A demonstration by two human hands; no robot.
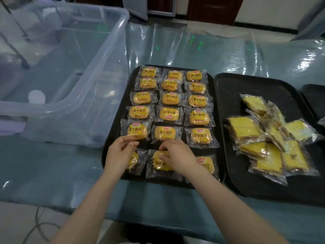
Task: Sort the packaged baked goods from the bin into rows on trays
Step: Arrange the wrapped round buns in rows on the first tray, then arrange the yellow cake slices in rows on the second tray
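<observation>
Both arms reach over the left tray [115, 120]: left hand [119, 153] curled, grip pinching a bun packet's [137, 132] near edge; right hand [176, 155] fingers bent, pressing the near-row packet [161, 164].

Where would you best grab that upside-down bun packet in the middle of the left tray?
Take the upside-down yellow bun packet by its clear wrapper edge, pinching from above. It lies flat on the black plastic tray, hemmed in by neighbours, so a sideways grip likely has no room.
</observation>
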